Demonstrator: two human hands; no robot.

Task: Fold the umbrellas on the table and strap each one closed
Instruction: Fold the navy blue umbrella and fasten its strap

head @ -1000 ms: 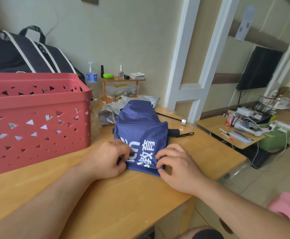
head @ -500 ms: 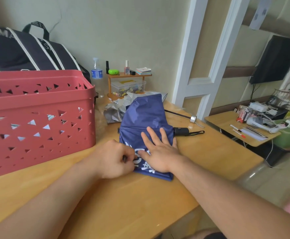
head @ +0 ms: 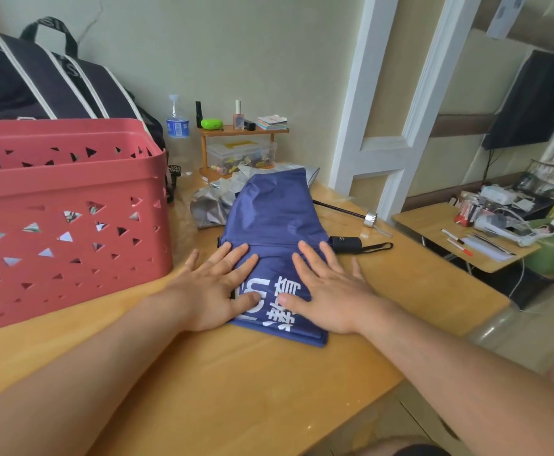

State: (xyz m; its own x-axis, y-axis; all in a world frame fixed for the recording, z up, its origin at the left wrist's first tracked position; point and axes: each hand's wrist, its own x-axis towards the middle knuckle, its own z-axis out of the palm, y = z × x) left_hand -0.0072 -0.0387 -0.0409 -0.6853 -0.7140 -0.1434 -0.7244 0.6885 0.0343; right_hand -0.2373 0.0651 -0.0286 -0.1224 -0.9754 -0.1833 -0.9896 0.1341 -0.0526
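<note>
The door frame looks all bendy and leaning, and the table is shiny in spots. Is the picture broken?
No: in the head view the wide-angle lens bends and tilts the white door frame near the edge; soft daylight leaves pale glare on the table beyond the blue umbrella; both flat hands, left hand and right hand, look sharp; the pink thing at the far right edge is blurred.

both hands, left hand [head: 216, 284] and right hand [head: 330, 287], press flat on the blue umbrella [head: 275, 218] on the wooden table [head: 236, 390]; red basket [head: 65, 212] at left.
</note>
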